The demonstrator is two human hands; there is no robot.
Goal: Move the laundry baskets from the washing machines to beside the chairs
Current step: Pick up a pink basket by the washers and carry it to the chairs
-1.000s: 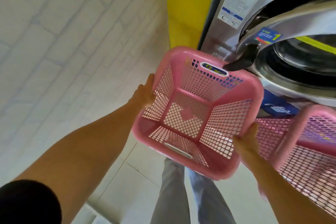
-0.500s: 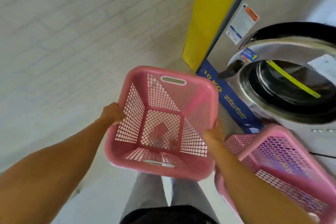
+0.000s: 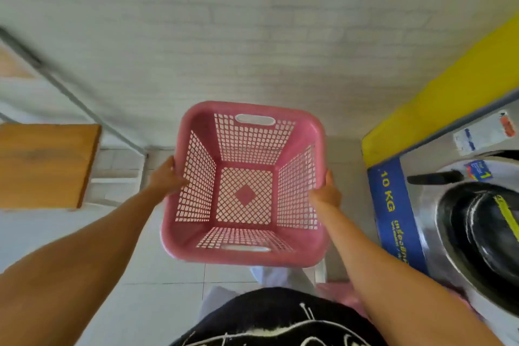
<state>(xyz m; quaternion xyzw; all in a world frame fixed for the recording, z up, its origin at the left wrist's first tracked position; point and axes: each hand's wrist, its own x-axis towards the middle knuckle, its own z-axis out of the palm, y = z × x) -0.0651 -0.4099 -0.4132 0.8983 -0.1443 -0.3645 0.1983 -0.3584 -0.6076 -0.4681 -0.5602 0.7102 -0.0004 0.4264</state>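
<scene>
An empty pink laundry basket (image 3: 179, 241) with lattice walls hangs level in front of my body, above the white floor. My left hand (image 3: 165, 178) grips its left rim. My right hand (image 3: 327, 194) grips its right rim. A front-loading washing machine (image 3: 449, 205) with a round dark door stands at the right edge, apart from the basket. A sliver of a second pink basket (image 3: 345, 296) shows low down, behind my right forearm.
A white brick wall fills the top of the view. A wooden surface (image 3: 45, 166) sticks in from the left edge. A yellow panel (image 3: 438, 104) and a blue "10 KG" label (image 3: 393, 205) border the machine. White floor tiles lie below.
I have turned left, away from the washing machine, carrying the basket with me. The machine and the second basket slid to the right edge. The wooden surface came into view on the left.
</scene>
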